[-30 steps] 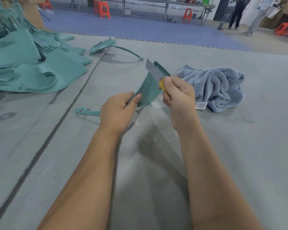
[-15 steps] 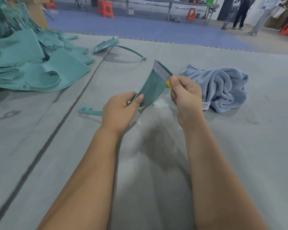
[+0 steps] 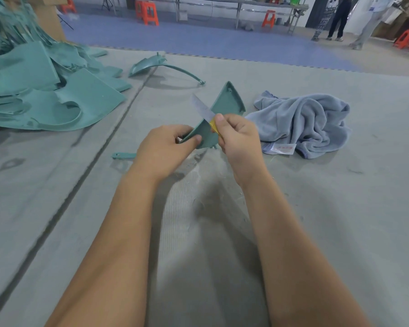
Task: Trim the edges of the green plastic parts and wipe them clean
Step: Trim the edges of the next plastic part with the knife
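Blade (image 3: 202, 109) slid down the part (image 3: 224, 107) toward the pinching left hand (image 3: 163, 149); right hand (image 3: 240, 140) grips the knife, so a slip could nick that thumb.

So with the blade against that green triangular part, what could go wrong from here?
1. The knife blade lies along the edge of the green triangular part, just above the left hand gripping its lower corner; a slip might nick the thumb.
2. The right hand pinches the yellow handle close to the blade, so control looks thin.
3. The part is held in the air, unsupported; it may twist and get gouged.
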The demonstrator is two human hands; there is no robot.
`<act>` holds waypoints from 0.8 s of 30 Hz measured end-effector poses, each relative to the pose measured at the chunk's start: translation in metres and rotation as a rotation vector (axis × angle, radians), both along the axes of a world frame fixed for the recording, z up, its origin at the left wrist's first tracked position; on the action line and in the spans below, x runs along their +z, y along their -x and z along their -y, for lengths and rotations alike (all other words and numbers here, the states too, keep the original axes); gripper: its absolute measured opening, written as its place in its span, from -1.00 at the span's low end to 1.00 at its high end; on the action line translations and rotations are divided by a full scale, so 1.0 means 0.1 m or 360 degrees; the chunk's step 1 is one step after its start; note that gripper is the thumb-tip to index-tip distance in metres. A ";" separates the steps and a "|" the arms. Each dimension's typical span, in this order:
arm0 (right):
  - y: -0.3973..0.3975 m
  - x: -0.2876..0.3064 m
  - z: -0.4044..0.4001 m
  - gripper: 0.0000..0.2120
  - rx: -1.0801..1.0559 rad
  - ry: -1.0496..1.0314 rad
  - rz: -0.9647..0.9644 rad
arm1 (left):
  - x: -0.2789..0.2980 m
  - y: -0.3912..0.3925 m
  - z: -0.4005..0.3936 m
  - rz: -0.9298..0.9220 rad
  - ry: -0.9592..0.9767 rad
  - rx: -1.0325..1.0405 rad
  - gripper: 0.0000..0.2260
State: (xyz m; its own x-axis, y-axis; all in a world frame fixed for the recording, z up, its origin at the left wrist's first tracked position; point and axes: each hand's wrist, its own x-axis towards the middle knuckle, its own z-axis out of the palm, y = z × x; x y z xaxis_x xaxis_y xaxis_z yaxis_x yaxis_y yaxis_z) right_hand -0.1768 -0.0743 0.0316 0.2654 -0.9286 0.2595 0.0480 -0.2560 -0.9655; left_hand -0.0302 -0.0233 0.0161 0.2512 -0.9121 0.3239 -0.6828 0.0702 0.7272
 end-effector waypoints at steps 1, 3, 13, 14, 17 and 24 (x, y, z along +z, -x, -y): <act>0.01 0.00 0.01 -0.61 -0.0031 -0.0003 0.0011 | 0.02 -0.06 -0.02 0.0078 -0.0059 -0.0027 -0.81; 0.01 -0.01 0.02 -0.67 -0.0097 -0.0012 -0.0021 | 0.02 -0.18 -0.05 0.0172 -0.0188 -0.0030 -0.88; -0.16 -0.10 -0.16 -0.62 0.0065 -0.0057 -0.0216 | -0.10 -0.18 0.02 0.0529 -0.0146 0.0277 -0.58; -0.18 -0.10 -0.17 -0.62 0.0014 -0.0027 -0.0274 | -0.11 -0.18 0.02 0.0525 -0.0138 0.0276 -0.57; -0.18 -0.09 -0.15 -0.64 -0.0123 0.0083 -0.0322 | -0.11 -0.17 0.00 0.0426 -0.0147 0.0289 -0.51; -0.15 -0.04 -0.06 -0.63 -0.0167 0.0149 -0.0316 | -0.11 -0.15 -0.04 0.0193 -0.0276 0.0287 -0.35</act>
State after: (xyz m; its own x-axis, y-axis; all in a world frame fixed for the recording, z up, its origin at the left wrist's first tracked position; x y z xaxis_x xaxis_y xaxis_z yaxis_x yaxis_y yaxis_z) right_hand -0.1622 -0.0679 0.0278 0.2229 -0.9282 0.2978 -0.1723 -0.3382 -0.9252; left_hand -0.0151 -0.0195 0.0055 0.3837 -0.9005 0.2044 -0.7556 -0.1790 0.6301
